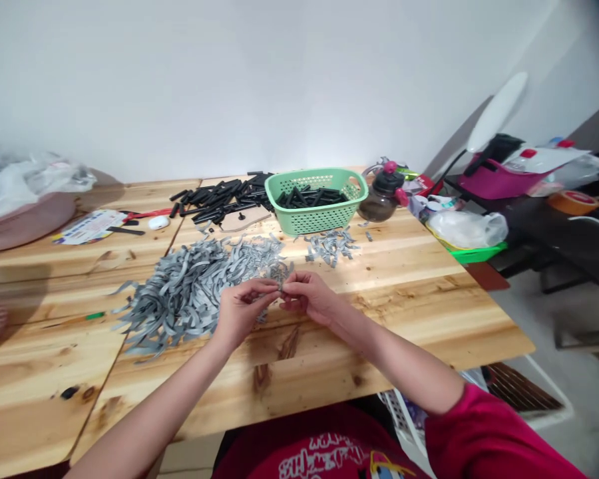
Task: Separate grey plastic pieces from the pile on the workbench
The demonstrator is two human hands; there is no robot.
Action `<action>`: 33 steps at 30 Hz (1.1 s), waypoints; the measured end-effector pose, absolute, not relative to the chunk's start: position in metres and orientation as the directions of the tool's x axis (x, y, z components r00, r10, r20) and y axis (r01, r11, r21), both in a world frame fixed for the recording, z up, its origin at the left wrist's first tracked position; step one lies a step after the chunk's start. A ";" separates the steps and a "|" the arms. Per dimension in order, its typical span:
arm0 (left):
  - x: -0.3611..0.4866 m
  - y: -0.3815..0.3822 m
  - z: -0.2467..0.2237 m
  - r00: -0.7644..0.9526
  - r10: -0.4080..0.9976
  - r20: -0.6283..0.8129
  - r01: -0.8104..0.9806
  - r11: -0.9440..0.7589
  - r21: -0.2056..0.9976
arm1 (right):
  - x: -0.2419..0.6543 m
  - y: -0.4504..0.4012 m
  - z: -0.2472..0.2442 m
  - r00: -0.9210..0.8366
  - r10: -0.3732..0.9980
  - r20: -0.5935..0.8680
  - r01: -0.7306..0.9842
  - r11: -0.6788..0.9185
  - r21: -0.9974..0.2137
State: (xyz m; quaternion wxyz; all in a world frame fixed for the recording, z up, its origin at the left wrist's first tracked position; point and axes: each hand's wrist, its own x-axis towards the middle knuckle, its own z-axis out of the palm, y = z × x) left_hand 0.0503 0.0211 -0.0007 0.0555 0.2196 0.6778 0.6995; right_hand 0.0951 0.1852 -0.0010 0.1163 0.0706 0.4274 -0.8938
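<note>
My left hand (pixel 247 305) and my right hand (pixel 309 296) meet fingertip to fingertip over the table, both closed in a pinch. Something small and greyish sits between the fingertips, too small to make out. Left of and behind my left hand lies a big heap of grey strips (pixel 190 289). Beyond my right hand, a smaller scatter of short grey pieces (pixel 331 247) rests on the wood. A green plastic basket (pixel 319 219) stands farther back, holding several black tubes (pixel 309 197).
More black tubes (pixel 224 199) lie left of the basket. A glass pot (pixel 379 199) with a dark lid stands to its right. On the wooden table (pixel 404 306) at left are a printed card (pixel 90 227), a white case (pixel 158 223) and a pink basin (pixel 24 219) with plastic bags.
</note>
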 end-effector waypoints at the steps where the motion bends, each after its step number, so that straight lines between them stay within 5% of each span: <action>1: 0.051 0.021 0.000 -0.892 0.371 0.258 0.256 -0.056 0.965 | 0.095 0.185 -0.002 -0.965 -0.146 -0.220 0.262 -0.615 -0.744; 7: 0.051 0.020 0.000 -0.868 0.353 0.351 0.359 -0.043 0.932 | 0.094 0.182 -0.007 -0.962 -0.133 -0.238 0.269 -0.605 -0.750; 33: 0.050 0.018 0.005 -0.875 0.367 0.315 0.319 -0.050 0.946 | 0.097 0.179 -0.008 -0.988 -0.045 -0.149 0.147 -0.580 -0.801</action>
